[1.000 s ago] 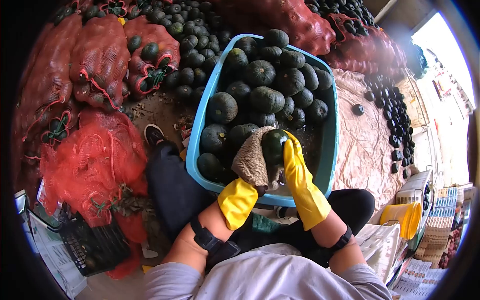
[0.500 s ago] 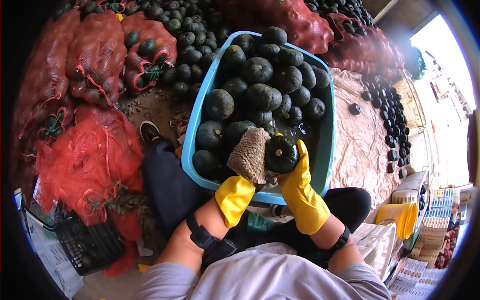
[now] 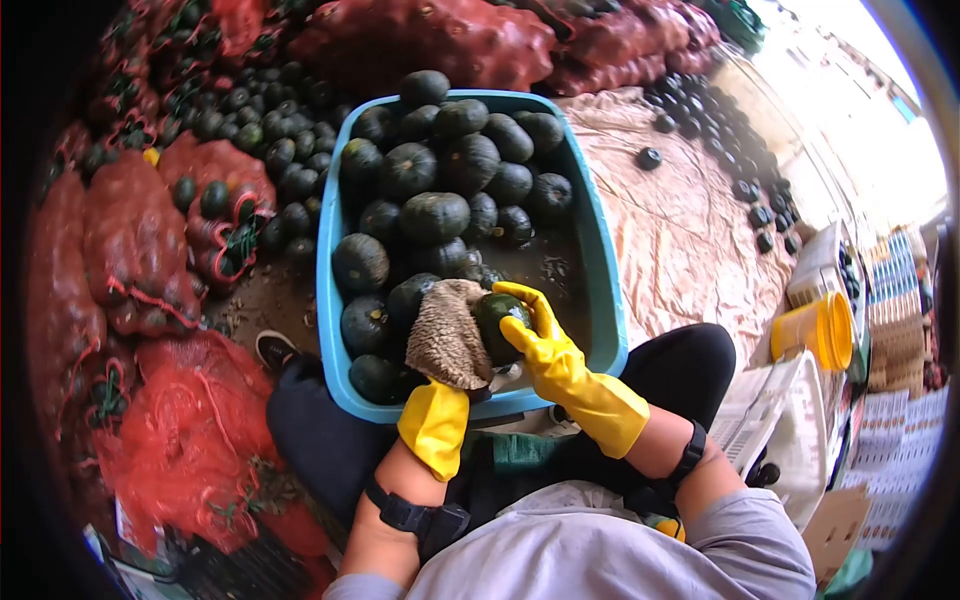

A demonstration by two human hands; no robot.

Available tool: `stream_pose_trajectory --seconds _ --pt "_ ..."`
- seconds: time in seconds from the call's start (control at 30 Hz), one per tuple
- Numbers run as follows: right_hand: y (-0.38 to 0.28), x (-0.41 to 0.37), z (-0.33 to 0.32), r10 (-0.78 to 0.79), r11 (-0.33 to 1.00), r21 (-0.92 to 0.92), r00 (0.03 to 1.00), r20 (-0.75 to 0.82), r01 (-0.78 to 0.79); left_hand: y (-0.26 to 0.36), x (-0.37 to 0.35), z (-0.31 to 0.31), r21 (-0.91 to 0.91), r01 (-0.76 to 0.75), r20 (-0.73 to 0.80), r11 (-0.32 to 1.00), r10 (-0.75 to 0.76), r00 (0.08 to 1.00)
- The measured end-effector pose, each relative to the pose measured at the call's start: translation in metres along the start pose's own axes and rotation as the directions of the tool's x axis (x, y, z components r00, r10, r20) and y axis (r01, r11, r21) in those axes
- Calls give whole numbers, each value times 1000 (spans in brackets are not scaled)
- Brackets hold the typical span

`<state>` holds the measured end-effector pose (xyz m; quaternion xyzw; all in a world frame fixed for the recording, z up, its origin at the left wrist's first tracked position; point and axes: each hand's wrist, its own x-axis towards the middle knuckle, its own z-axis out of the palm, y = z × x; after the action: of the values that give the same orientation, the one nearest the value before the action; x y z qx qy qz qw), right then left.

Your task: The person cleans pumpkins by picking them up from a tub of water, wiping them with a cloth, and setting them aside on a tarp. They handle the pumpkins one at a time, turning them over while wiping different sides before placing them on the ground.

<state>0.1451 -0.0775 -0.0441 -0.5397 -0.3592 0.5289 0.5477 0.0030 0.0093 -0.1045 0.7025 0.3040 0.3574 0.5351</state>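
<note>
A wet dark green kabocha squash (image 3: 493, 325) is in my right hand (image 3: 562, 368), which wears a yellow rubber glove. The fingers curl over its top and right side. My left hand (image 3: 435, 425), gloved in yellow too, has a rough brown cloth (image 3: 446, 335) over it and presses it to the squash's left side. The cloth hides the left fingers. Both hands are above the near end of a blue plastic tub (image 3: 607, 300). Several squashes (image 3: 434, 218) are heaped in the tub, with dark water showing at the right.
Red mesh sacks (image 3: 140, 240) of squash stand at left and back. Loose squashes (image 3: 290, 150) lie behind the tub. A tan sheet (image 3: 650, 220) at right has rows of squash (image 3: 760, 215) beyond it. A yellow bucket (image 3: 815, 330) and white crate (image 3: 790, 430) stand at right.
The view has shifted, so the tub appears further left and lower. My right hand has turned the squash, its fingers now over the top. The cloth stays against it.
</note>
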Motion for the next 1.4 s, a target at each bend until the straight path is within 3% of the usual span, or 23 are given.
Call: stream_pose_trajectory --seconds 0.1,0.2,0.23,0.3,0.33,0.43,0.47,0.5,0.57,0.6,0.63,0.67,0.7,0.73,0.83,0.9,1.03,1.13,1.2,1.27,1.33,1.37,1.4 --pt "-34 -26 -36 60 838 543 998 4 -53 -24 5 0 -150 61 170 987 -35 985" --pt "-63 -55 -109 -129 655 707 962 -240 265 -39 6 -9 -473 244 308 847 -101 946" --pt "-73 -72 -145 14 505 739 852 -524 446 -37 5 -14 -649 381 356 659 -179 917" --pt "-93 -127 -228 -274 91 793 781 -562 602 67 -4 -23 -871 491 433 -17 -501 750" --pt "-112 -147 -247 -396 -158 762 666 -632 628 69 -10 -26 -856 497 385 144 -464 798" --pt "-132 -130 -206 -698 16 523 384 -604 852 91 -25 -33 -574 383 256 723 -286 923" --pt "-124 -106 -189 -652 237 493 513 -559 837 97 -29 -34 -464 293 225 836 -209 952" --pt "-111 -75 -174 -573 445 447 630 -524 776 100 -31 -32 -609 389 268 691 -282 921" --pt "-88 -19 -129 -421 907 -63 884 -203 417 107 -28 -29 -842 476 345 255 -424 838" --pt "-107 -10 -100 -190 740 -665 980 -56 105 107 -26 -30 -760 503 357 411 -383 852" --pt "-65 21 -101 -156 519 -842 985 76 147 108 -23 -30 -661 502 369 558 -341 865" --pt "2 62 -120 -86 94 -951 955 286 293 109 -21 -26 -276 189 303 942 -102 948" --pt "-10 77 -90 387 -200 -969 920 60 148 110 -18 -22 222 -192 216 956 144 966" --pt "29 87 -85 316 -355 -933 947 -59 61 94 -18 -11 168 -197 138 966 175 975" --pt "162 170 -112 68 -348 -898 948 -310 -269 67 4 1 489 -238 222 839 144 964" --pt "111 137 -96 164 -385 -901 946 -281 -201 55 7 10 594 -284 167 753 231 959" --pt "40 122 -81 517 -429 -903 824 -233 14 43 11 8 557 -174 225 812 54 973" --pt "14 74 -105 390 357 -922 921 -2 -153 22 8 12 475 -100 132 874 42 990" --pt "-49 40 -79 523 616 -678 852 -29 -401 29 6 13 454 -79 57 887 60 997" --pt "-62 12 -60 238 795 -599 959 152 -102 65 9 9 347 -88 65 934 70 995" --pt "-14 2 -41 -233 742 -531 900 369 410 64 6 19 -109 -92 -127 990 78 989" --pt "-15 -3 -19 -380 575 -639 859 344 511 37 5 29 -570 77 -53 818 -131 990" --pt "-3 3 -16 -412 591 -665 880 237 456 50 4 31 -437 152 -36 887 -187 982"
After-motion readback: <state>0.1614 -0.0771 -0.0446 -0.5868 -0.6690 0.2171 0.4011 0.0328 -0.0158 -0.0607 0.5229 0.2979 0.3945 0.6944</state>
